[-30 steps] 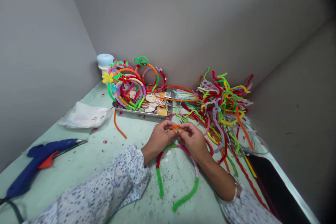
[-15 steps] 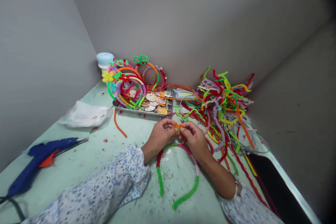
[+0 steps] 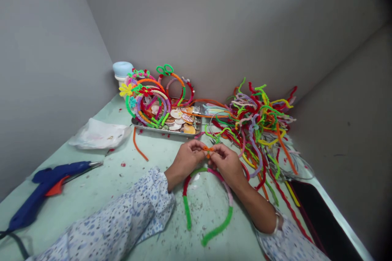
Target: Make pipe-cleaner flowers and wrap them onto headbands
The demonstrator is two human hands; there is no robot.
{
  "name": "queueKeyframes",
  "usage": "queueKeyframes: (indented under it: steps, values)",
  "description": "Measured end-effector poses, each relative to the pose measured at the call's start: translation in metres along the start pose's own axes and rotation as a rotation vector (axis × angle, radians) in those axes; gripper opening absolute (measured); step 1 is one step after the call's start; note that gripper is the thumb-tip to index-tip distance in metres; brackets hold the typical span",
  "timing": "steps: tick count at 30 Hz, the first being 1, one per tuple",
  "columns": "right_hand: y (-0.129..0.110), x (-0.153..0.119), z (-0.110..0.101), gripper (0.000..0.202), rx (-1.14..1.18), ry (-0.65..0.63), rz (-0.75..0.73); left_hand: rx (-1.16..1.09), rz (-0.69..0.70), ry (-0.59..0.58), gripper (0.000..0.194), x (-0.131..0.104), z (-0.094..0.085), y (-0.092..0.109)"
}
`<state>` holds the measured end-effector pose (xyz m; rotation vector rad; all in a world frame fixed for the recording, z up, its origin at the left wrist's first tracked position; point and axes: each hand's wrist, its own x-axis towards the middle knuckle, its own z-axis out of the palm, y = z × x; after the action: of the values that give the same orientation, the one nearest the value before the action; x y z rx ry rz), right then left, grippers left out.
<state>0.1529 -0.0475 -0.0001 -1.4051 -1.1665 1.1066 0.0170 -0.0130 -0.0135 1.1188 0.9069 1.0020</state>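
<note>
Between my two hands is a small orange pipe-cleaner flower [image 3: 208,149] with a bit of green at its middle. My left hand [image 3: 189,158] pinches its left side with thumb and fingers. The right side is pinched by my right hand [image 3: 226,164], whose fingertips almost meet the left ones. Just below them a headband [image 3: 187,208] wrapped in green, red and pink pipe cleaner lies on the table, its ends toward me. My right wrist is over the band's right side.
A blue glue gun [image 3: 45,189] and a white plastic bag [image 3: 99,133] lie left. Behind stands a metal tray [image 3: 162,129] with shells and decorated headbands [image 3: 153,83]. Pipe cleaners [image 3: 260,110] are heaped right, near a black flat object [image 3: 321,212] on the table [image 3: 122,187].
The orange flower has tilted and looks flatter between my fingertips. My hands have shifted only slightly; the headband and everything around it look the same.
</note>
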Motion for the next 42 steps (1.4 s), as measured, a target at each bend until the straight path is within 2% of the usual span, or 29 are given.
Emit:
queueKeyframes:
  steps: [12,29,34,42]
  values:
    - [-0.004,0.000,0.000,0.014,0.063,0.013,0.005,-0.057,-0.006,-0.010,0.023,-0.005,0.005,0.009]
    - [-0.008,0.000,0.000,0.012,0.007,-0.014,0.058,-0.026,0.008,0.006,0.020,-0.002,0.003,0.004]
    - [-0.005,0.000,-0.002,0.017,0.064,-0.060,0.007,-0.010,0.007,-0.009,0.021,-0.003,0.003,0.005]
    - [-0.001,0.001,-0.001,0.019,0.008,-0.032,0.021,0.002,0.012,-0.008,0.024,-0.001,0.000,-0.001]
